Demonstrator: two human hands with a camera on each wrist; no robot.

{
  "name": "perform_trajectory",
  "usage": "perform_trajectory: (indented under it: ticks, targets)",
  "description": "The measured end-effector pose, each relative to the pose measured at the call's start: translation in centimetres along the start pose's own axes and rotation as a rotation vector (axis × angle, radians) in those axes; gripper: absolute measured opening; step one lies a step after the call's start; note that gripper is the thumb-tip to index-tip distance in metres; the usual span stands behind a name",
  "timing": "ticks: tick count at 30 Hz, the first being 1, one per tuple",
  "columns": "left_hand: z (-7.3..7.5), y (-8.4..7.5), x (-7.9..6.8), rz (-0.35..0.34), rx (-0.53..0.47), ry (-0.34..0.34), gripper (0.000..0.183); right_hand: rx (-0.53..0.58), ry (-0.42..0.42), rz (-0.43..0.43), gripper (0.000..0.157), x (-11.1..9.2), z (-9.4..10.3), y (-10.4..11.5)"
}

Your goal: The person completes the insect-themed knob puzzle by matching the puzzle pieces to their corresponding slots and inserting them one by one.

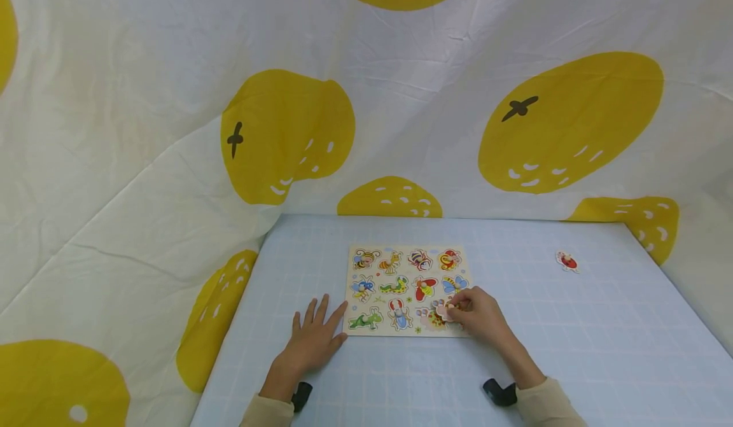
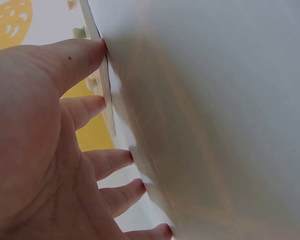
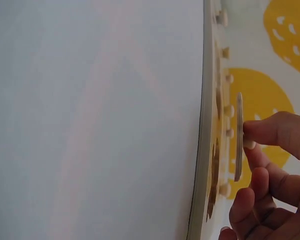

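Note:
A wooden peg puzzle board point(image 1: 375, 332) with several insect pieces lies flat on the table. My right hand point(image 1: 480, 315) pinches a puzzle piece point(image 1: 443, 312) by its knob over the board's lower right corner. In the right wrist view that piece point(image 3: 239, 145) appears edge-on, apart from the board point(image 3: 202, 150), with thumb and fingers at its knob. My left hand point(image 1: 314, 341) lies spread at the board's lower left edge. The left wrist view shows its fingertips point(image 2: 101, 47) against the board edge and the tabletop.
A ladybug piece point(image 1: 567, 261) lies apart at the right of the table point(image 1: 572, 331), which has a pale checked cover. A white cloth with yellow fruit shapes point(image 1: 401, 140) hangs behind and at the left side.

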State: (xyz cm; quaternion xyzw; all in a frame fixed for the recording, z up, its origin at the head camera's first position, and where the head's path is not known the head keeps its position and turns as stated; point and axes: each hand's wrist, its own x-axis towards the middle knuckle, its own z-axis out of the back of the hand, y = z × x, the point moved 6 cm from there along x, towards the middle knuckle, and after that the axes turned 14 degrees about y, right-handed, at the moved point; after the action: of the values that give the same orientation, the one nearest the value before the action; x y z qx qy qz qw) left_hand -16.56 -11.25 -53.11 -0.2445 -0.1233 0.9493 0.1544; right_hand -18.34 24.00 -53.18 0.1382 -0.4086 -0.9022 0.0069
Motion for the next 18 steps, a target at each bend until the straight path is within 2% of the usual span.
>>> perform_trajectory:
  ticks: [5,18]
  targets:
    - [0.0,0.0,0.0,0.005,-0.003,0.006,0.065,-0.015,0.006,0.037,0.012,0.2,-0.9,0.6]
    - [-0.2,0.1,0.1,-0.004,-0.003,0.008,0.065,-0.051,0.041,0.050,0.011,0.1,-2.2,2.4]
